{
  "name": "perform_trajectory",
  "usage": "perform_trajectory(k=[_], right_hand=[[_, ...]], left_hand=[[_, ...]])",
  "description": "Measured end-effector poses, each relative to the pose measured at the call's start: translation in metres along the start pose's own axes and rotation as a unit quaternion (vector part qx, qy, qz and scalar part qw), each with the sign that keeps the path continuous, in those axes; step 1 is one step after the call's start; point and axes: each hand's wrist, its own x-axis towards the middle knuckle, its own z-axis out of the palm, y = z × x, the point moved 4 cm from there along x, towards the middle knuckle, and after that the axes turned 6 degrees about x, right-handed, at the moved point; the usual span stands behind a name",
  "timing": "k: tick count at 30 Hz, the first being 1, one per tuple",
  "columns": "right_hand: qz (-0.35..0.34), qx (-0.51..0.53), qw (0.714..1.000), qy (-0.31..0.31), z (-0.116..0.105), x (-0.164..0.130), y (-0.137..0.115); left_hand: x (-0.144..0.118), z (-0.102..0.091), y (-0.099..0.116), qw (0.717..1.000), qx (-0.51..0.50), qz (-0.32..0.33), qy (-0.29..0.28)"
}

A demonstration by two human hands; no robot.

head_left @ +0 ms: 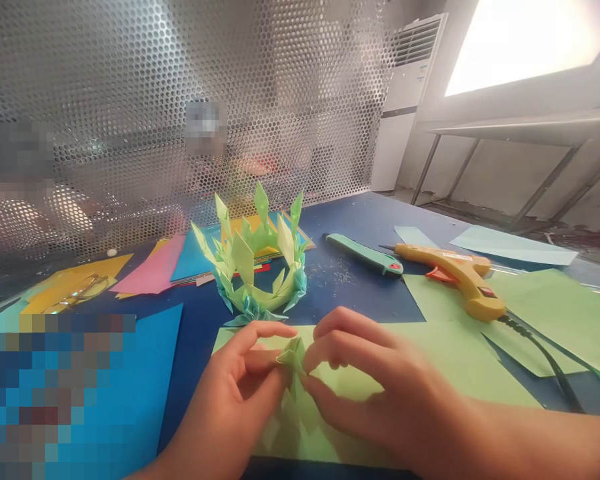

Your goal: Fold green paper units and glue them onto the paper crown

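Observation:
A small folded green paper piece (294,360) is pinched between the fingers of my left hand (247,383). My right hand (367,373) has its thumb and fingertips closed on the right side of the same piece. Both hands are just above a light green paper sheet (430,353) lying on the table. Right behind them stands a folded paper crown (243,260), with pointed green leaf shapes rising from a ring and blue folded pieces around its base.
A teal utility knife (364,254) and a yellow glue gun (455,270) with a black cord lie at the right. Blue paper (135,380) and pink paper (153,267) lie left. A perforated metal panel (180,80) stands behind the table (360,213).

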Motion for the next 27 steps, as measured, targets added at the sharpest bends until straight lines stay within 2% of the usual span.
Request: perform_trajectory(k=[7,12,16,20,23,27], right_hand=[[0.037,0.020,0.999,-0.010,0.0006,0.0038,0.0042],[0.016,0.054,0.997,-0.046,0.0009,0.0034,0.0041],[0.004,0.058,0.996,-0.064,0.0003,0.0017,0.0025],[0.004,0.065,0.997,-0.049,-0.0012,0.0019,-0.0001],[0.031,0.068,0.997,-0.036,-0.0010,0.0030,0.0004],[0.093,0.082,0.992,-0.034,0.0028,0.0035,0.0063]], left_hand=[[0.0018,-0.0027,-0.0005,1.000,-0.006,-0.008,0.003],[0.0022,-0.0033,-0.0019,1.000,-0.020,-0.013,-0.002],[-0.0005,-0.0027,-0.0031,0.999,-0.007,-0.009,-0.032],[-0.0016,0.0012,-0.0030,0.997,-0.010,0.023,-0.077],[0.0002,0.0038,-0.0030,0.994,0.005,0.041,-0.102],[0.0014,0.0011,-0.0066,0.997,0.014,0.012,-0.076]])
